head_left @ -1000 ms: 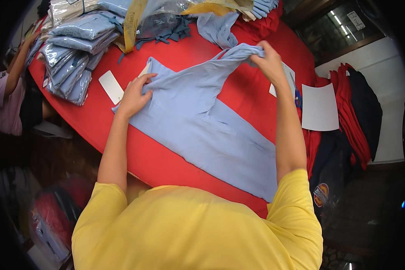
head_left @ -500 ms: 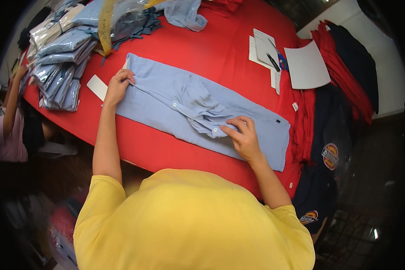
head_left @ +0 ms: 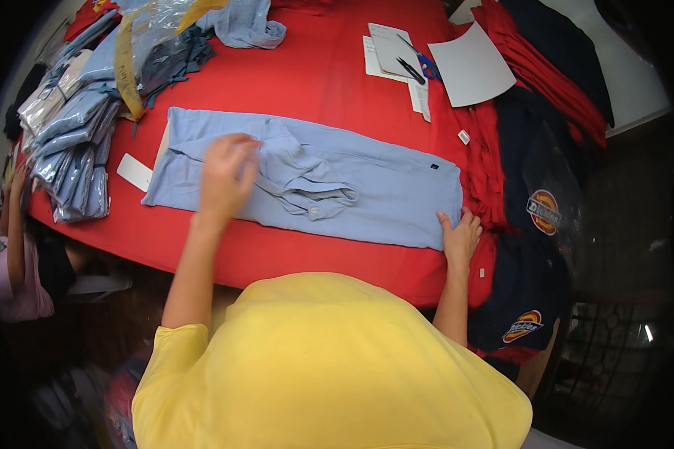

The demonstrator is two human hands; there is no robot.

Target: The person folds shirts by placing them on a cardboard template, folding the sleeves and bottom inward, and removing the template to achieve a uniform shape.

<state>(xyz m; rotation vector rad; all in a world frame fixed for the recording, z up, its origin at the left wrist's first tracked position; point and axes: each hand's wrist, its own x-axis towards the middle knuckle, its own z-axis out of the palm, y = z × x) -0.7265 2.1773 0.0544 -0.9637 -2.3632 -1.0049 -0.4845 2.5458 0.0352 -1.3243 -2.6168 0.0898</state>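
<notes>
Blue shirt [head_left: 367, 187] flatter; left hand [head_left: 228, 176] moved to middle, right hand [head_left: 460, 239] to hem

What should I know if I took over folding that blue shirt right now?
Left hand: flat on the light blue shirt, by its bunched middle.
Right hand: pressing the shirt's right bottom corner.
The shirt lies lengthwise on the red table, folded into a long strip.
Left: smooth the bunched middle and fold the strip shorter, like the bagged folded shirts stacked at the left.
</notes>
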